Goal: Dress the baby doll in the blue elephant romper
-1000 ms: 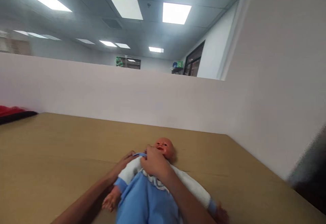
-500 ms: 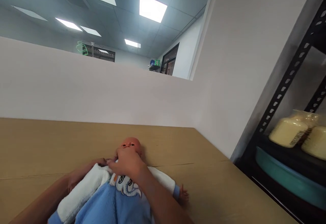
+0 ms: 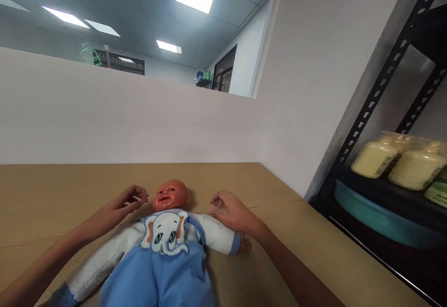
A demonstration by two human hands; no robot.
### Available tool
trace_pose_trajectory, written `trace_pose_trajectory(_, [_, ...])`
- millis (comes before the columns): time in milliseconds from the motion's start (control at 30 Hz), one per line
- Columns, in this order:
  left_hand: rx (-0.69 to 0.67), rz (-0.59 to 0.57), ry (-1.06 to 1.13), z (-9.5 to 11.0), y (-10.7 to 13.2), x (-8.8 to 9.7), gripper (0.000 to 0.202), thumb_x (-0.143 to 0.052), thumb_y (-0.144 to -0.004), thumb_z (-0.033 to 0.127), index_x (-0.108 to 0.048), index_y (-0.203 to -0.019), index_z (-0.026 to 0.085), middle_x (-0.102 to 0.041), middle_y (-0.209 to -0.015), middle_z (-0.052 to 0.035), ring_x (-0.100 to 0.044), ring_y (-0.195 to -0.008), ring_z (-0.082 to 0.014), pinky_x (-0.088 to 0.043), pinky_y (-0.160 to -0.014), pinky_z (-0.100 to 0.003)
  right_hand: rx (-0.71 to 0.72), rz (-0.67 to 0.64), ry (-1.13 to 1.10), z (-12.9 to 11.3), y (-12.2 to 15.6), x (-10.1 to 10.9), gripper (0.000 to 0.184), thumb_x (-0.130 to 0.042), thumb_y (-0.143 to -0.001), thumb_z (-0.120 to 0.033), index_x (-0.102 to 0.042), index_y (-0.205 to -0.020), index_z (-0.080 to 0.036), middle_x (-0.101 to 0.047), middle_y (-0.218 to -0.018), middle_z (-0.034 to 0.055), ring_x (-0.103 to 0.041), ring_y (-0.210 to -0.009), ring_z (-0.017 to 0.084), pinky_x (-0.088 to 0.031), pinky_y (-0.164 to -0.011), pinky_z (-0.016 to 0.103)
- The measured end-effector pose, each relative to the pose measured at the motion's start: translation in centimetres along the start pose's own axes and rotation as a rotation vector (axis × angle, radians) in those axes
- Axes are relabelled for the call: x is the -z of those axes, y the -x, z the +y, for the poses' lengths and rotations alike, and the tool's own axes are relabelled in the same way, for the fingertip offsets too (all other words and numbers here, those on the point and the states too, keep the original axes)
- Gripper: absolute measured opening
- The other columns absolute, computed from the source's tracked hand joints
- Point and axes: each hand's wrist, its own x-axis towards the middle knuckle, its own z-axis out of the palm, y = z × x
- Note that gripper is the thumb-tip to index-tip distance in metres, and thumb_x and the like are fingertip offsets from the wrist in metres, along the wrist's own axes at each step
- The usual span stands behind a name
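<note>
A baby doll point(image 3: 169, 194) lies face up on a brown cardboard-covered table point(image 3: 70, 186). It wears a blue outfit with white fleece sleeves and an elephant patch point(image 3: 166, 232) on the chest. My left hand point(image 3: 122, 204) hovers just left of the doll's head, fingers loosely curled and holding nothing. My right hand point(image 3: 234, 211) hangs over the doll's outstretched arm on the right, fingers apart and empty. Neither hand grips the doll.
A white partition wall point(image 3: 104, 121) runs behind the table and along its right side. A black metal shelf rack point(image 3: 380, 93) stands at the right with pale yellow jars point(image 3: 377, 158) and a teal tray point(image 3: 377, 218).
Both hands have let go of the doll's collar and drawn apart to either side. The view has swung right, showing the shelf rack, and the elephant patch is uncovered.
</note>
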Motion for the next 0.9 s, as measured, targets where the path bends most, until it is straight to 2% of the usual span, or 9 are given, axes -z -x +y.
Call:
trace_pose_trajectory(100, [-0.082, -0.038, -0.042, 4.6, 0.3, -2.2, 0.039, -0.056, -0.1, 0.062, -0.061, -0.118, 0.027, -0.069, -0.115, -0.0041, -0.066, -0.103, -0.0278, -0.055, -0.09, -0.038, 0.056, -0.282, -0.025, 4.2, 4.5, 1.1, 0.079, -0.093, -0.066, -0.044, -0.064, -0.135, -0.017, -0.066, -0.138, 0.0175, -0.06, -0.129, 0.037, -0.044, -0.114, 0.051])
trace_pose_trajectory(167, [-0.175, -0.148, -0.159, 7.6, 0.5, -4.8, 0.026, -0.054, -0.104, 0.047, -0.064, -0.116, 0.027, -0.069, -0.119, -0.005, -0.065, -0.11, -0.0284, -0.053, -0.094, -0.04, 0.059, -0.334, -0.046, 5.8, 6.7, 1.1, 0.091, -0.095, -0.06, -0.035, -0.059, -0.142, -0.019, -0.064, -0.142, 0.0164, -0.056, -0.133, 0.038, -0.042, -0.116, 0.053])
trace_pose_trajectory(267, [-0.258, -0.26, -0.432, 10.0, 0.0, -9.0, 0.026, -0.064, -0.091, 0.018, -0.068, -0.117, 0.022, -0.071, -0.123, -0.0092, -0.063, -0.12, -0.032, -0.047, -0.106, -0.048, -0.011, -0.242, -0.212, 6.4, 8.2, 0.5, 0.066, -0.085, -0.069, -0.023, -0.064, -0.131, -0.021, -0.07, -0.129, 0.0108, -0.065, -0.117, 0.031, -0.052, -0.1, 0.044])
trace_pose_trajectory(367, [-0.217, -0.299, -0.586, 10.1, -1.0, -11.6, 0.033, -0.07, -0.085, 0.008, -0.07, -0.118, 0.016, -0.075, -0.12, -0.014, -0.062, -0.122, -0.0372, -0.048, -0.105, -0.053, -0.035, -0.206, -0.409, 6.0, 8.2, 0.3, 0.041, -0.076, -0.076, -0.017, -0.068, -0.116, -0.022, -0.072, -0.11, 0.0052, -0.068, -0.094, 0.023, -0.055, -0.08, 0.034])
trace_pose_trajectory(433, [-0.223, -0.304, -0.605, 9.8, -1.5, -12.1, 0.026, -0.073, -0.088, 0.01, -0.072, -0.113, 0.016, -0.076, -0.115, -0.0138, -0.062, -0.121, -0.0387, -0.048, -0.103, -0.053, -0.003, -0.14, -0.486, 5.8, 7.9, 0.6, 0.041, -0.076, -0.079, -0.018, -0.066, -0.119, -0.022, -0.071, -0.114, 0.0057, -0.068, -0.1, 0.023, -0.055, -0.086, 0.035])
trace_pose_trajectory(600, [-0.348, -0.33, -0.562, 9.8, -1.1, -11.5, 0.009, -0.067, -0.103, 0.025, -0.072, -0.11, 0.023, -0.074, -0.113, -0.007, -0.066, -0.109, -0.0298, -0.049, -0.095, -0.042, 0.023, 0.004, -0.692, 4.5, 6.6, 0.7, 0.046, -0.08, -0.089, -0.037, -0.059, -0.127, -0.023, -0.071, -0.118, 0.0076, -0.07, -0.107, 0.023, -0.056, -0.098, 0.039])
trace_pose_trajectory(733, [-0.588, -0.278, -0.519, 9.4, -0.4, -11.3, 0.026, -0.047, -0.113, 0.034, -0.071, -0.114, 0.025, -0.068, -0.111, -0.0073, -0.065, -0.097, -0.025, -0.048, -0.083, -0.035, 0.035, 0.116, -0.681, 2.4, 4.8, -1.9, 0.042, -0.081, -0.087, -0.04, -0.065, -0.119, -0.02, -0.074, -0.109, 0.0079, -0.073, -0.1, 0.024, -0.058, -0.093, 0.039])
trace_pose_trajectory(833, [-0.792, -0.201, -0.57, 8.9, -0.1, -11.1, 0.044, -0.03, -0.116, 0.037, -0.073, -0.116, 0.025, -0.068, -0.104, -0.0085, -0.062, -0.086, -0.024, -0.044, -0.076, -0.035, 0.108, 0.186, -0.532, 0.7, 3.7, -4.4, 0.03, -0.08, -0.083, -0.03, -0.074, -0.11, -0.02, -0.073, -0.103, 0.0064, -0.071, -0.094, 0.023, -0.058, -0.086, 0.036])
trace_pose_trajectory(900, [-0.826, -0.182, -0.542, 8.9, 0.2, -10.8, 0.046, -0.03, -0.116, 0.038, -0.074, -0.115, 0.024, -0.069, -0.102, -0.0094, -0.062, -0.085, -0.0244, -0.044, -0.076, -0.036, 0.182, 0.162, -0.446, -0.3, 3.5, -5.3, 0.024, -0.077, -0.081, -0.023, -0.078, -0.105, -0.022, -0.072, -0.104, 0.0056, -0.07, -0.094, 0.022, -0.056, -0.082, 0.033])
